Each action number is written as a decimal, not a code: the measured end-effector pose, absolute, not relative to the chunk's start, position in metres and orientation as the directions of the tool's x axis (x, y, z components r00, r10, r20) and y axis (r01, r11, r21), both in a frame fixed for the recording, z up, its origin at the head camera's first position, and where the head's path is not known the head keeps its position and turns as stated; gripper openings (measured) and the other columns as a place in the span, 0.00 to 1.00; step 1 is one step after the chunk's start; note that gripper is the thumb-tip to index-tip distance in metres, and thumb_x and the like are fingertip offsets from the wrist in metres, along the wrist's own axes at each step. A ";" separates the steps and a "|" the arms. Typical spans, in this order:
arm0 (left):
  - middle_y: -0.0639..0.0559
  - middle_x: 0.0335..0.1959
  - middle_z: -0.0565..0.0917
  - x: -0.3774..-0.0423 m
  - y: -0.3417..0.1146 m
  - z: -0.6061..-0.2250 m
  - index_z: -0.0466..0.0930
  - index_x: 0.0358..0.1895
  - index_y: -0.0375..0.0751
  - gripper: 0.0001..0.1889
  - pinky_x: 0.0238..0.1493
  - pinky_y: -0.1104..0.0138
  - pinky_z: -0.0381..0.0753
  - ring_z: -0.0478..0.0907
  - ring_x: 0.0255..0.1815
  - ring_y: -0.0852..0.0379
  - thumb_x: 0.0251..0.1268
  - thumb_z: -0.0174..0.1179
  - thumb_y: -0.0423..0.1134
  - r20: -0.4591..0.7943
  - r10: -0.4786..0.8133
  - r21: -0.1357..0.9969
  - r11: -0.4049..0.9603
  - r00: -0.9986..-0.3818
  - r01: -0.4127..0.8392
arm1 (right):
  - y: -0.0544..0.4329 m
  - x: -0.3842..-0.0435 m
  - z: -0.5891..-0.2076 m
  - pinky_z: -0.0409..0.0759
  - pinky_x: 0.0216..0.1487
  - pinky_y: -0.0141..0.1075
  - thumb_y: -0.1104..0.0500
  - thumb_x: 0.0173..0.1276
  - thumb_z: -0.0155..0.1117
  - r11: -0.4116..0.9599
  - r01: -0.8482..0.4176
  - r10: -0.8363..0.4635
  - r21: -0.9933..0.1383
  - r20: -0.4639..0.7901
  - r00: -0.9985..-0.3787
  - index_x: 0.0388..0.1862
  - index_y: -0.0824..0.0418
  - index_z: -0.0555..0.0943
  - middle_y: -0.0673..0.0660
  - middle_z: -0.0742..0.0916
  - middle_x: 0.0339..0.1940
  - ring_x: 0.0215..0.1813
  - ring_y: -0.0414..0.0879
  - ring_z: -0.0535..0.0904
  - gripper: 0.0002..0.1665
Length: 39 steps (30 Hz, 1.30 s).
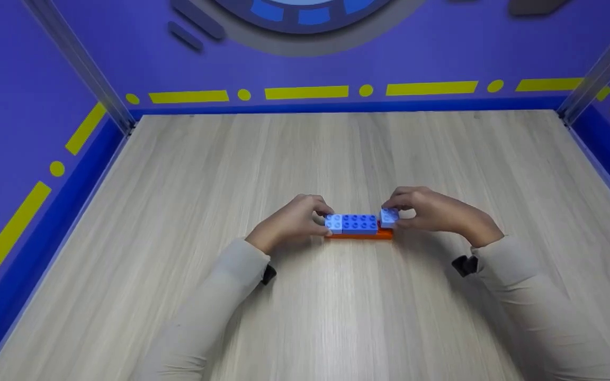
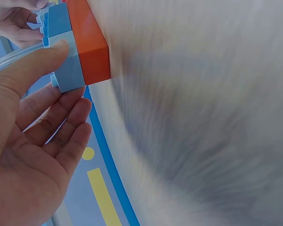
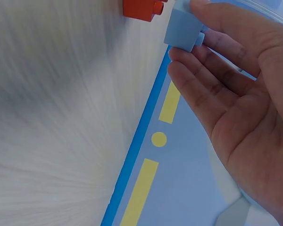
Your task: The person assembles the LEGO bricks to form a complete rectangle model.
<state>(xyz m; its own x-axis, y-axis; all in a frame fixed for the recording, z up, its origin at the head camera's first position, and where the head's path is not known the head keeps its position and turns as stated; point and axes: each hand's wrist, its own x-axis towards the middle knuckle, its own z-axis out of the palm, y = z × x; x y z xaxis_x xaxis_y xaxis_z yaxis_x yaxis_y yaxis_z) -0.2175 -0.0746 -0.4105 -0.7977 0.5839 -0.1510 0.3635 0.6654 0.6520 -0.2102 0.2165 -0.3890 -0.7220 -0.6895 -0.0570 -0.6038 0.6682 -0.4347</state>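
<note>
A long orange brick (image 1: 358,236) lies on the table, its left part covered by a light blue brick (image 1: 333,224) and a darker blue brick (image 1: 359,224) side by side. My left hand (image 1: 299,219) pinches the light blue brick at the left end between thumb and fingers, as the left wrist view also shows (image 2: 68,70). Between the thumb and fingers of my right hand (image 1: 432,211) is a second light blue brick (image 3: 183,28). In the right wrist view it hangs apart from the orange brick's studded end (image 3: 139,9), slightly above it.
The wooden tabletop (image 1: 337,159) spreads around the bricks. Purple-blue panels with yellow marks (image 1: 306,92) wall it at the back and both sides. Black straps or devices (image 1: 465,265) sit at both wrists.
</note>
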 end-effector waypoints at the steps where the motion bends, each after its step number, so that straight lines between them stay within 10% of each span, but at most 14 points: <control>1: 0.52 0.46 0.82 -0.218 -0.075 -0.411 0.84 0.51 0.39 0.19 0.53 0.65 0.75 0.74 0.48 0.55 0.53 0.70 0.36 -0.151 0.583 0.654 0.664 -0.798 0.362 | 0.216 -0.210 -0.389 0.81 0.51 0.47 0.66 0.59 0.69 0.665 -0.607 -0.693 -0.435 -0.056 -0.719 0.52 0.65 0.82 0.57 0.83 0.46 0.51 0.52 0.81 0.21; 39: 0.51 0.47 0.82 -0.217 -0.075 -0.410 0.83 0.52 0.39 0.20 0.54 0.65 0.77 0.78 0.50 0.55 0.54 0.70 0.36 -0.167 0.580 0.659 0.667 -0.797 0.348 | 0.210 -0.201 -0.397 0.82 0.48 0.42 0.70 0.56 0.68 0.600 -0.712 -0.755 -0.366 0.037 -0.655 0.49 0.66 0.83 0.56 0.83 0.45 0.49 0.49 0.83 0.19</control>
